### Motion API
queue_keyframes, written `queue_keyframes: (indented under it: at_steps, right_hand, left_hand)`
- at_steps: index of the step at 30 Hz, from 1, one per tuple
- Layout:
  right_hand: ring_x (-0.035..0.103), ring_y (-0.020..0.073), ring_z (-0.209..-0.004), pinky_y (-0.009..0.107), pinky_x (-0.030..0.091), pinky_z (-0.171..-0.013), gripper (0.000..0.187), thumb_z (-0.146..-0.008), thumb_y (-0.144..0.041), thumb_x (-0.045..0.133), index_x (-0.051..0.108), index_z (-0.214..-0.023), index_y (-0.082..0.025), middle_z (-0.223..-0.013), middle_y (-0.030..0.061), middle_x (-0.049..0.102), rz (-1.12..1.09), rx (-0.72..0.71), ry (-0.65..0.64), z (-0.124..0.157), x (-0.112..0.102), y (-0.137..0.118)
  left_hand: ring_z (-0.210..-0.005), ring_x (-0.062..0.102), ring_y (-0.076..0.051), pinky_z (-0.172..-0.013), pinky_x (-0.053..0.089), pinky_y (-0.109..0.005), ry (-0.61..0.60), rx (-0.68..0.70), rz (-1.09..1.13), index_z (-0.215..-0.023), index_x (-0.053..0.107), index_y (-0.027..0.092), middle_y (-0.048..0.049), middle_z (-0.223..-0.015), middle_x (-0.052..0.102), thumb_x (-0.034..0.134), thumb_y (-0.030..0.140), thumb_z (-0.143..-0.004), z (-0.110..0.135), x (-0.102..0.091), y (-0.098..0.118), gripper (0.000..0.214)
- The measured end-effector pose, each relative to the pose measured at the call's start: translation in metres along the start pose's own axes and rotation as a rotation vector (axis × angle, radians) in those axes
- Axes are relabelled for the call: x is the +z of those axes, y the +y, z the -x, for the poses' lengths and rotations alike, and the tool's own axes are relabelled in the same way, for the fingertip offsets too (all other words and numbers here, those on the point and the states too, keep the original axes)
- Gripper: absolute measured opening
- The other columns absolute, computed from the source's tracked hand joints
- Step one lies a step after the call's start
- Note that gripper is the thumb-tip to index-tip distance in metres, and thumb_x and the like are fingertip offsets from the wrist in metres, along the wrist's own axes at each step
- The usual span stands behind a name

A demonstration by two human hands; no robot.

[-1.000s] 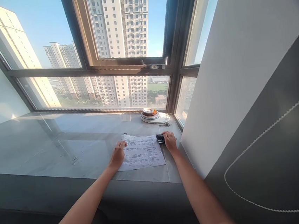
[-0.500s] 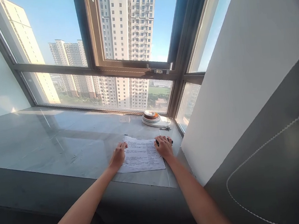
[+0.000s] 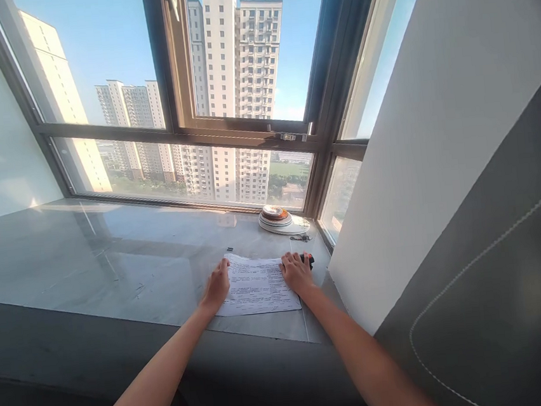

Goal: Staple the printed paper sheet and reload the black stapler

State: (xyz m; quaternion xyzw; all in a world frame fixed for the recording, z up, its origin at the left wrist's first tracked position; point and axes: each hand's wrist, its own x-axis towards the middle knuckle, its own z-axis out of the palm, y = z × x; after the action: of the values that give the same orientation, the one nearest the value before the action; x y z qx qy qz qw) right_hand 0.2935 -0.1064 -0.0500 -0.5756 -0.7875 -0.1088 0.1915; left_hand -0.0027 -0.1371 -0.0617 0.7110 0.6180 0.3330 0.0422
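A printed sheet of paper (image 3: 255,287) lies flat on the grey marble windowsill (image 3: 113,263). My left hand (image 3: 217,286) rests on the sheet's left edge, fingers stretched toward its top corner. My right hand (image 3: 297,271) lies over the sheet's top right corner, fingers curled over a small black object (image 3: 308,260) that sticks out past my fingertips. Most of that object is hidden under the hand.
A stack of round plates (image 3: 279,219) stands by the window frame, with a small dark item (image 3: 300,238) just in front. A tiny dark clip (image 3: 230,249) lies above the sheet. A white wall panel (image 3: 418,150) closes off the right side.
My right hand slid left onto the paper's top right corner, covering most of the black object. The left hand stayed at the left edge. The view tilted slightly.
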Motion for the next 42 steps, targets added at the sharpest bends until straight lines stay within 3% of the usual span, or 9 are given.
queue_keyframes:
  at_steps: [4,11,15,24,26,29,34,38,42]
  right_hand:
    - [0.050,0.0287,-0.131,0.057,0.018,-0.122,0.036,-0.107,-0.036,0.036,0.062,-0.130,-0.023,-0.142,0.0117,0.060,-0.047,0.008,0.080,0.004,0.001,0.002]
    - [0.052,0.0305,-0.126,0.042,0.046,-0.096,0.038,-0.098,-0.042,0.054,0.059,-0.131,-0.025,-0.134,0.0118,0.060,-0.236,0.382,0.154,0.008,0.002,0.024]
    - [0.054,0.0309,-0.115,0.037,0.046,-0.082,0.030,-0.097,-0.028,0.050,0.064,-0.123,-0.022,-0.121,0.0144,0.064,-0.173,0.413,0.239,0.013,0.000,0.027]
    - [0.053,0.0356,-0.114,0.049,0.040,-0.098,0.046,-0.106,-0.044,0.036,0.060,-0.134,-0.017,-0.125,0.0205,0.061,-0.226,0.443,0.667,0.021,-0.033,0.024]
    - [0.054,0.0348,-0.112,0.047,0.043,-0.095,0.045,-0.106,-0.045,0.038,0.061,-0.133,-0.018,-0.122,0.0192,0.062,-0.314,0.380,0.649,0.021,-0.038,0.007]
    - [0.058,0.0321,-0.108,0.041,0.049,-0.087,0.035,-0.102,-0.038,0.045,0.066,-0.126,-0.023,-0.117,0.0146,0.066,-0.444,0.216,0.435,0.022,-0.035,-0.032]
    - [0.064,0.0289,-0.106,0.036,0.052,-0.087,0.030,-0.090,-0.024,0.063,0.073,-0.117,-0.029,-0.109,0.0082,0.071,-0.545,0.138,0.214,0.029,-0.020,-0.078]
    - [0.066,0.0281,-0.105,0.037,0.052,-0.092,0.027,-0.089,-0.033,0.067,0.077,-0.114,-0.031,-0.106,0.0065,0.074,-0.679,0.086,0.186,0.029,-0.013,-0.077]
    - [0.071,0.0251,-0.098,0.035,0.054,-0.090,0.042,-0.102,-0.043,0.039,0.076,-0.110,-0.025,-0.102,0.0082,0.076,-0.891,0.214,0.173,0.024,-0.003,-0.063]
  left_hand:
    - [-0.074,0.062,-0.021,-0.062,0.036,-0.030,-0.017,-0.026,-0.009,-0.113,0.054,0.018,-0.0121,-0.110,0.067,0.032,0.012,-0.102,0.000,-0.001,-0.001,0.025]
    - [-0.098,0.063,-0.025,-0.080,0.046,-0.032,-0.042,-0.008,0.095,-0.107,0.061,0.021,-0.0087,-0.106,0.070,0.038,0.020,-0.104,-0.003,-0.003,-0.010,0.023]
    - [-0.107,0.058,-0.026,-0.094,0.046,-0.037,-0.068,0.003,0.085,-0.111,0.065,0.021,-0.0084,-0.116,0.069,0.043,0.016,-0.099,-0.004,-0.004,-0.012,0.025]
    - [-0.119,0.054,-0.029,-0.103,0.045,-0.041,-0.108,0.032,0.033,-0.113,0.074,0.023,-0.0102,-0.126,0.064,0.048,0.018,-0.098,-0.003,-0.003,-0.012,0.031]
    - [-0.123,0.052,-0.031,-0.104,0.045,-0.043,-0.119,0.026,0.036,-0.115,0.076,0.024,-0.0109,-0.132,0.062,0.049,0.020,-0.099,-0.003,-0.003,-0.013,0.032]
    - [-0.125,0.052,-0.032,-0.104,0.045,-0.047,-0.136,0.011,0.043,-0.116,0.078,0.026,-0.0112,-0.137,0.060,0.049,0.026,-0.100,-0.002,-0.004,-0.015,0.033]
    - [-0.121,0.055,-0.030,-0.107,0.044,-0.047,-0.117,0.055,0.078,-0.107,0.080,0.025,-0.0112,-0.132,0.061,0.047,0.028,-0.100,-0.002,-0.006,-0.015,0.034]
    - [-0.115,0.059,-0.028,-0.104,0.047,-0.043,-0.107,0.103,0.153,-0.105,0.074,0.023,-0.0102,-0.120,0.067,0.042,0.023,-0.099,-0.002,-0.009,-0.011,0.033]
    - [-0.113,0.062,-0.027,-0.104,0.046,-0.041,-0.137,0.161,0.223,-0.107,0.070,0.023,-0.0102,-0.114,0.070,0.038,0.027,-0.101,0.000,-0.010,-0.004,0.032]
